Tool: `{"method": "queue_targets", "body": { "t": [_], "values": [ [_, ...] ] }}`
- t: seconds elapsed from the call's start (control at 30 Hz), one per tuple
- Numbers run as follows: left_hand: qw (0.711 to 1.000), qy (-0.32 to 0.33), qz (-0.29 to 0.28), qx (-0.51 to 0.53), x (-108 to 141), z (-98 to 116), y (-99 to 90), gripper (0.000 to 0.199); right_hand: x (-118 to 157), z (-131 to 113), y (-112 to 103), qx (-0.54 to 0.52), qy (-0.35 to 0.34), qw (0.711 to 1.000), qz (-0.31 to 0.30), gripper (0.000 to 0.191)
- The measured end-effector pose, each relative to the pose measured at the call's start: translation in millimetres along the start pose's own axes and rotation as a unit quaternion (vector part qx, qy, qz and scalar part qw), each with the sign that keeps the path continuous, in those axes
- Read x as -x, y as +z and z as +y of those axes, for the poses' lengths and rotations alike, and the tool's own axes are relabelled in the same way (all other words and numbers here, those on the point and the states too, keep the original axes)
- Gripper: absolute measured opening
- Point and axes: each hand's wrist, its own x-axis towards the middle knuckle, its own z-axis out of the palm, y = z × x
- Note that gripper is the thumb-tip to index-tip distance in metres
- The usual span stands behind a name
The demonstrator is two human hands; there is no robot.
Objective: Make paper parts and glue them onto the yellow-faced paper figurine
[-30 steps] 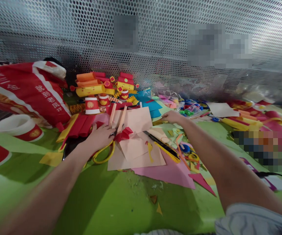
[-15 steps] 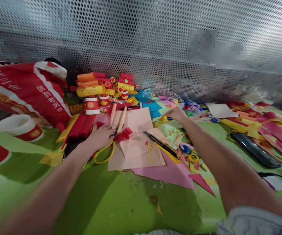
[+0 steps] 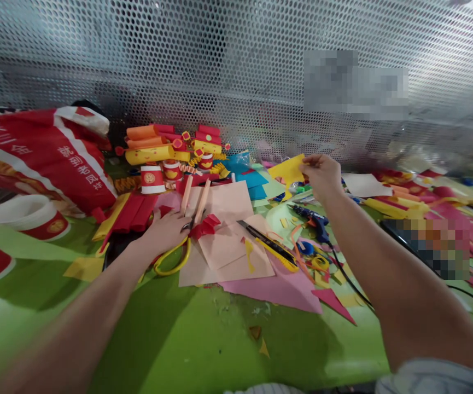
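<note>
One yellow thin paper sheet [image 3: 287, 171] is in the air above the far side of the table, pinched at its upper right corner by the right hand [image 3: 324, 172]. It slants from this corner down to the left; which is its long axis, I cannot tell. The left hand [image 3: 165, 232] lies over one pair of yellow-handled metal scissors [image 3: 188, 251]; if it grips, I cannot tell. Their handle points toward the person. Two narrow peach paper strips [image 3: 202, 202] lie just beyond.
</note>
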Motion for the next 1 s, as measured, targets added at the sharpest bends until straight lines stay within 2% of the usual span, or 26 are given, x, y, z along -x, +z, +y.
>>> {"method": "queue_targets", "body": {
  "t": [0.13,0.23,0.43,0.5,0.6,0.67,0.73,0.77,0.8,0.83,0.9,0.93,1.0],
  "values": [
    [1.000,0.005,0.011,0.003,0.1,-0.4,-0.3,0.041,13.9,-16.9,4.6,-0.024,-0.033,0.999,-0.003,0.011],
    [1.000,0.009,0.017,0.006,1.0,0.2,-1.7,0.041,21.7,-25.8,11.0,-0.086,-0.083,0.993,-0.012,0.011],
    [1.000,-0.013,-0.006,0.007,0.8,2.7,-6.0,0.040,29.3,-42.9,16.2,-0.139,-0.168,0.975,-0.043,0.008],
    [1.000,-0.009,0.026,0.012,1.1,5.5,-10.1,0.038,37.8,-48.3,16.4,-0.152,-0.174,0.971,-0.069,0.012],
    [0.992,0.005,0.117,0.041,5.8,15.2,-20.6,0.035,61.8,-53.0,18.6,-0.164,-0.170,0.966,-0.101,0.027],
    [0.974,0.013,0.179,0.140,12.1,25.9,-28.6,0.038,83.6,-53.6,20.6,-0.168,-0.164,0.964,-0.121,0.028],
    [0.939,-0.010,0.191,0.287,19.9,39.1,-35.4,0.048,107.2,-53.6,21.2,-0.168,-0.159,0.964,-0.133,0.017],
    [0.909,-0.015,0.160,0.384,23.7,46.1,-38.0,0.054,118.7,-53.8,20.6,-0.158,-0.160,0.964,-0.143,0.013],
    [0.870,-0.020,0.115,0.479,27.3,52.9,-39.8,0.062,129.7,-54.0,19.2,-0.149,-0.167,0.964,-0.147,0.008],
    [0.832,-0.013,0.044,0.553,30.4,59.4,-41.0,0.067,139.9,-54.1,17.2,-0.136,-0.177,0.963,-0.149,0.006],
    [0.751,-0.009,-0.082,0.656,35.2,70.7,-41.6,0.074,157.1,-52.8,11.7,-0.128,-0.211,0.957,-0.155,0.009],
    [0.712,-0.010,-0.120,0.692,36.8,75.5,-41.1,0.074,164.2,-50.6,8.6,-0.132,-0.222,0.951,-0.169,0.010],
    [0.649,-0.019,-0.138,0.748,39.0,83.1,-38.5,0.069,175.8,-42.2,2.7,-0.146,-0.231,0.937,-0.219,0.012]
  ]
}}
